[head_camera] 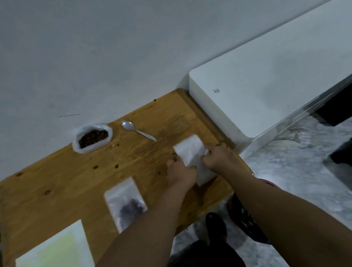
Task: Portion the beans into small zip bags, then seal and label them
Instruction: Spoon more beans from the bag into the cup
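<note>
A stack of empty small zip bags point(190, 152) lies near the right edge of the wooden table point(55, 185). My left hand point(181, 172) presses on its left side and my right hand point(216, 156) pinches its right edge. A zip bag with dark beans point(125, 202) lies flat to the left of my left forearm. An open white plastic bag of brown beans point(92, 137) stands at the table's far side by the wall. A metal spoon point(137, 130) lies beside it. A white sheet with a pale yellow label area point(54, 256) rests at the near left corner.
A white box-shaped unit point(272, 87) butts against the table's right end. A few loose beans point(116, 166) are scattered on the wood. Below the table edge are a marbled floor point(290, 177), my dark shoe point(216, 225) and a dark patterned item point(245, 218).
</note>
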